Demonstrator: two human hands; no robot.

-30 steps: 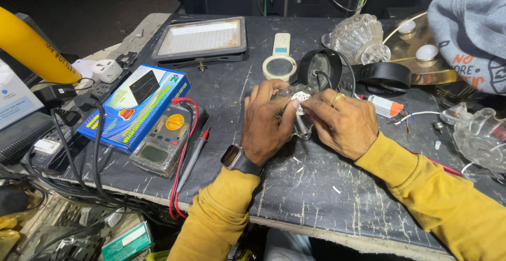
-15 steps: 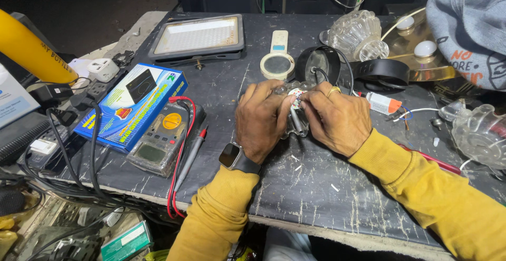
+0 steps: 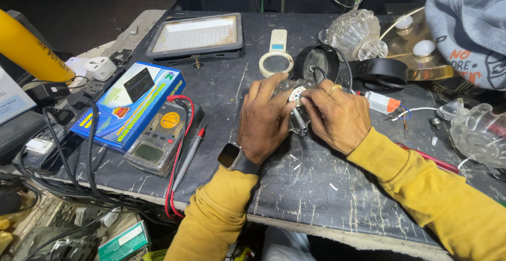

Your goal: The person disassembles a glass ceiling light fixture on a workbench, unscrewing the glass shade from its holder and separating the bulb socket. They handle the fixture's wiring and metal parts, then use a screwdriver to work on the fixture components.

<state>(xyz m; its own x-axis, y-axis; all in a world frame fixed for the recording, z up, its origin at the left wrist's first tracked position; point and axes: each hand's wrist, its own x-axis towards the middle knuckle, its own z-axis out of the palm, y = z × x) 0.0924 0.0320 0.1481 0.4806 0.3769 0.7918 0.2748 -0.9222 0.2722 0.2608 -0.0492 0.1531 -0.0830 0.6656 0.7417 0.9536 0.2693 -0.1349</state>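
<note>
Hands are both bunched around a small lamp part in the middle of the scratched dark workbench (image 3: 337, 198). The left hand (image 3: 266, 116) is curled closed around the clear glass lamp piece (image 3: 287, 90), wrist wearing a smartwatch (image 3: 232, 156). The right hand (image 3: 337, 114), gold ring on one finger, is pinched down on the same piece from the other side, fingertips on a little white round LED board (image 3: 298, 93). A short metal stem (image 3: 299, 121) pokes out below, between the two hands. Can't tell how tight the grip is, the fingers hide most of it.

Looks to me like the fiddly fitting stage, seating or prying that board in the holder. Whatever comes next probably wants a steady left-hand hold and fine fingertip work from the right, since the glass looks fragile.

Around it: a multimeter (image 3: 158, 140) with red probe leads to the left, lying partly on a blue box (image 3: 118, 108). An LED floodlight panel (image 3: 196, 34) sits further back, and a black round lamp housing (image 3: 319, 63) is just behind the hands. A small white driver with an orange end (image 3: 382, 103) lies to the right, near more cut-glass shades (image 3: 353, 32).
</note>
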